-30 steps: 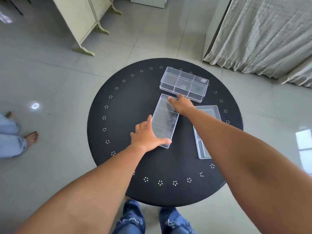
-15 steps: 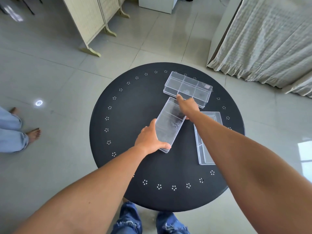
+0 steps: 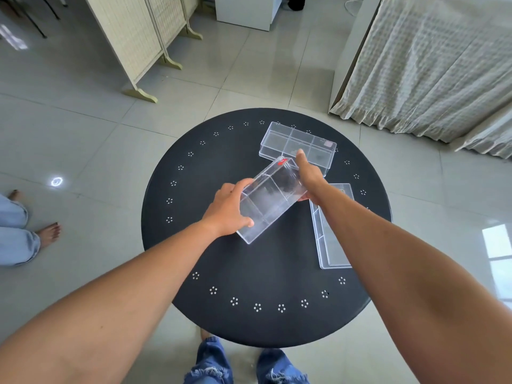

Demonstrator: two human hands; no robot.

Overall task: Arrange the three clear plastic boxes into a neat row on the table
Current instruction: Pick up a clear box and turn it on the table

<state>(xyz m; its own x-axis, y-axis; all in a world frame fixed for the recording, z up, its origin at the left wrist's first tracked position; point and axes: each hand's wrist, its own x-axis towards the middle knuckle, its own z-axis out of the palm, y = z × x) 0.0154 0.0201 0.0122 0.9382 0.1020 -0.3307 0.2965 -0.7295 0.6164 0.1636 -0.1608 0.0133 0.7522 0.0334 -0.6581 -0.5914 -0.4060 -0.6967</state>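
both hands, left hand (image 3: 227, 210) and right hand (image 3: 309, 177), are now lifting the middle box (image 3: 270, 200) off the table (image 3: 194, 245), fingers closed around its ends. a second ago it was lying flat. the other two boxes (image 3: 297, 146) (image 3: 331, 236) are staying put.

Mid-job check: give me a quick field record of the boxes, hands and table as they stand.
surface: round black table
held box: middle clear box, tilted
left hand: grips its near end
right hand: grips its far end
far box: flat on the table, lying crosswise
right box: flat, lengthwise, partly under the right forearm
row: not yet formed
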